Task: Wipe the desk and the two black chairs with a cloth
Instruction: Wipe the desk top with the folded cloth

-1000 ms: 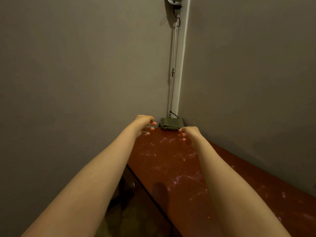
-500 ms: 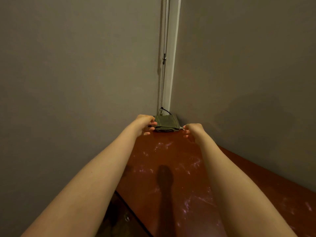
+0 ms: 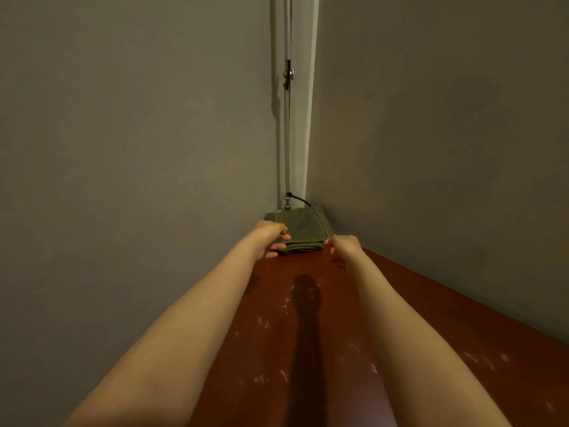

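Flanking the cloth point(image 3: 303, 231) in the desk point(image 3: 431, 318) corner: left hand point(image 3: 269, 240); right hand point(image 3: 345, 246).

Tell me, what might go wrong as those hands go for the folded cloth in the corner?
1. A black wire ends just behind the cloth; lifting carelessly could snag it.
2. The left hand and right hand sit at the folded cloth's near corners; they might catch only the top layer, so it flops open.
3. Pale smears mark the desk; dragging could spread them.
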`<state>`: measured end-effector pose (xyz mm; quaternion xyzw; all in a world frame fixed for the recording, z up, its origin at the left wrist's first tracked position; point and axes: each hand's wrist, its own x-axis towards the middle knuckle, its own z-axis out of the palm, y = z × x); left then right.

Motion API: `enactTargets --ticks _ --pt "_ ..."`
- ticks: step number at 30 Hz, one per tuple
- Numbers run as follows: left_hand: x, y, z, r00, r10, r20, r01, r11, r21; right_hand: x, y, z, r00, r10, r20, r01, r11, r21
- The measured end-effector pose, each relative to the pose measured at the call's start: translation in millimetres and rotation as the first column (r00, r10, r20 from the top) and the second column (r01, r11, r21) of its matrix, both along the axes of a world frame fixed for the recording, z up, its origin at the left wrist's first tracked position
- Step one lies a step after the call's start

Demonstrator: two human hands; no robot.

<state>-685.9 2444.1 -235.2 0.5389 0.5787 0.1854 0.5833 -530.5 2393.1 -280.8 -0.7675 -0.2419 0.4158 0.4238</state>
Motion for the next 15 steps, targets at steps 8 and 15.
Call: enactTargets --ticks 8,15 --pt "27.5 98.3 -58.8 0.993 -0.079 -0.086 0.07 0.993 -0.098 10.4 82.7 -51.4 0.993 -0.046 0.111 0.057 0.993 -0.1" --pt "50.8 172.2 -123.4 0.966 -0.139 -0.22 0.157 0.985 0.066 12.1 139.3 -80.1 0.622 0.453 0.638 -0.256 0.888 -0.382"
